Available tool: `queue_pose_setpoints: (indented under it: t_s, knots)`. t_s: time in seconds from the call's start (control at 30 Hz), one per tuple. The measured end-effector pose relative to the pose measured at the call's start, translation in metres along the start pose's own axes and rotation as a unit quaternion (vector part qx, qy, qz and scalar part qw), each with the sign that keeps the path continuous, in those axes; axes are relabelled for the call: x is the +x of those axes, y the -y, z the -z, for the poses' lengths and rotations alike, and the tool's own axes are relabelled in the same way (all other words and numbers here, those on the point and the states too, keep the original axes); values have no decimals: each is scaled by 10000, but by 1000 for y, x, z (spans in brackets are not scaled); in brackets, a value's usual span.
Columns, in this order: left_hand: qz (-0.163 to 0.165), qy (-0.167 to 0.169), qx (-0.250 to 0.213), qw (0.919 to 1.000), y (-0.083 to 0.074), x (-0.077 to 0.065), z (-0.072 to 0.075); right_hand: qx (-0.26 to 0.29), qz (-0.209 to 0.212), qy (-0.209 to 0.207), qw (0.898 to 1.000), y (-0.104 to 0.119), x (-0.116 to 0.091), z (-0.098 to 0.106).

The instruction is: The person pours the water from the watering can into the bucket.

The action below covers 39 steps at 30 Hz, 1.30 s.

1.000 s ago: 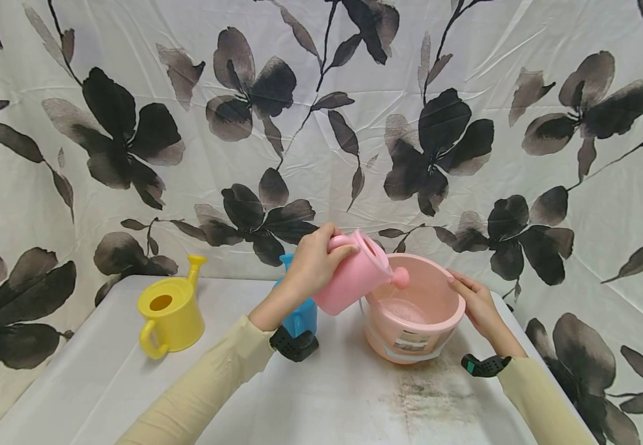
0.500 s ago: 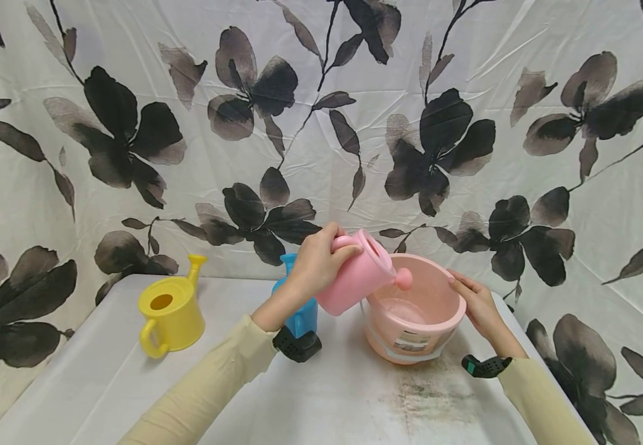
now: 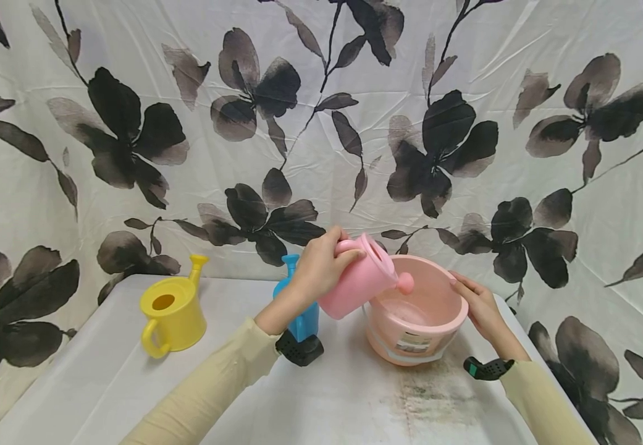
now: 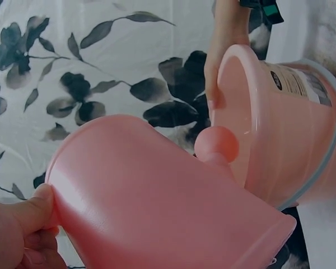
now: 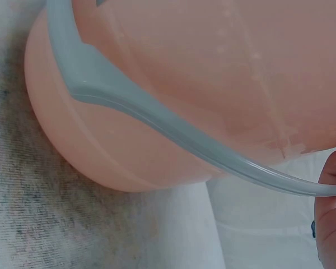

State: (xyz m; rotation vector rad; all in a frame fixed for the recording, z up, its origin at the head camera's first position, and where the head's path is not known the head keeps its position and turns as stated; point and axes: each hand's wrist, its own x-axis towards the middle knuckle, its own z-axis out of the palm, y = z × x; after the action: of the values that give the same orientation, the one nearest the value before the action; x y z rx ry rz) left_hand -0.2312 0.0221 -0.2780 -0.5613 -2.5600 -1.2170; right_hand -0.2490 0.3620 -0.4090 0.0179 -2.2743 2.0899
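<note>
My left hand (image 3: 321, 264) grips the handle of a pink watering can (image 3: 357, 278). The can is held off the table and tilted to the right, its round spout head (image 3: 405, 283) over the mouth of a light pink bucket (image 3: 417, 309). In the left wrist view the can's body (image 4: 157, 196) fills the foreground, and its spout head (image 4: 216, 144) is at the bucket's opening. My right hand (image 3: 479, 309) holds the bucket's right rim. Close by in the right wrist view is the bucket's grey carrying handle (image 5: 157, 120). No water is visible.
On the white table (image 3: 321, 402) a yellow watering can (image 3: 173, 315) stands at the left. A blue watering can (image 3: 306, 318) is partly hidden behind my left wrist. Dark stains (image 3: 427, 395) mark the cloth before the bucket. A floral curtain (image 3: 321, 123) hangs behind.
Hardly anything differs. The pink watering can and my left hand have shifted very slightly to the right; the right hand and bucket stay in place.
</note>
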Motion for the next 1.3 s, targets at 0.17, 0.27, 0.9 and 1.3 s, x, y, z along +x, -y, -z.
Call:
queue_pose_setpoints:
  t_s: [0.17,0.27,0.9,1.3]
  knots:
    - [19,-32,-80,10000,1,0,-2,-37,1,-22,10000,0,0,1]
    - [30,-38,-61,10000,1,-1,-2,7,21,-23,10000,-1,0,0]
    - [-26,-48,143,9999,-3,1,-2,29,23,-11,10000,-2,1,0]
    - [-44,-43,124,9999,-4,1,-2,71,4,-29,10000,-2,1,0]
